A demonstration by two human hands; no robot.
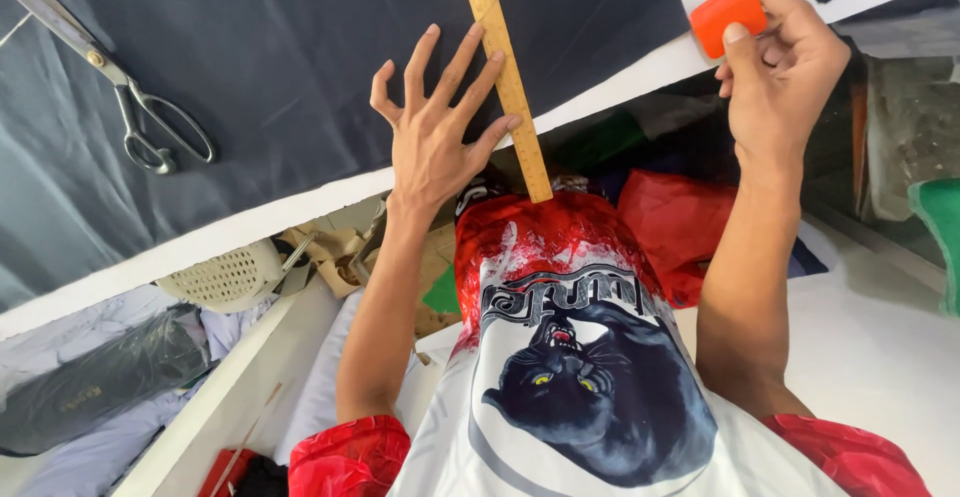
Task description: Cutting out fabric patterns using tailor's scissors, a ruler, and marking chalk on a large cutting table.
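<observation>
- Presently, left hand (432, 127), fingers spread apart, presses wooden ruler (503, 72) onto dark fabric (300, 67) on the desk (250, 227).
- Right hand (780, 67), at 1 o'clock, pinches orange chalk block (727, 15).
- Scissors (120, 87) lie at 10 o'clock.

Loads of open dark fabric (300, 47) between the scissors (120, 87) (far left) and the wooden ruler (505, 77).
</observation>
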